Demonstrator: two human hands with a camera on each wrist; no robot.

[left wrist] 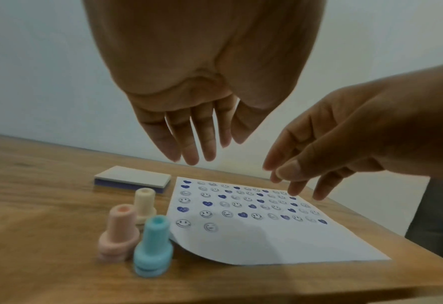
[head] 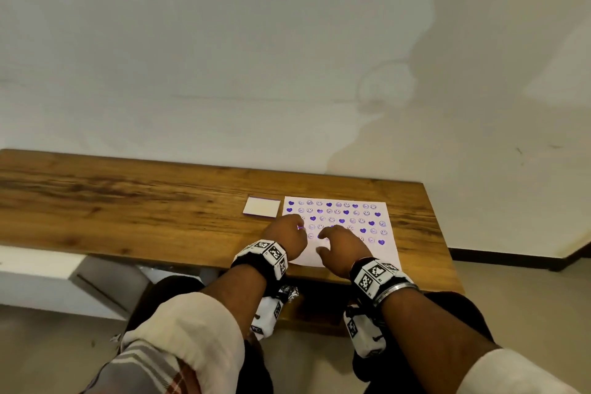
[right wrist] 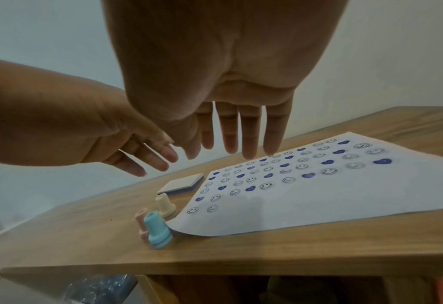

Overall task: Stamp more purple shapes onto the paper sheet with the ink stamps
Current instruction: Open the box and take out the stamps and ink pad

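Ink pad (left wrist: 132,178) lies closed on table (left wrist: 33,205), just left of sheet's far corner. I see three stamps upright by sheet's left edge: pink stamp (left wrist: 118,232), cream stamp (left wrist: 144,204), blue stamp (left wrist: 153,245); blue touches curled near corner. Left hand (left wrist: 189,98) hovers above stamps, fingers (left wrist: 189,142) straight, spread, holding nothing. Sheet (left wrist: 280,242) flat on table, rows of purple hearts and smileys, near part blank. Right hand (right wrist: 215,82) hovers over sheet, fingers (right wrist: 251,135) extended, relaxed, empty.
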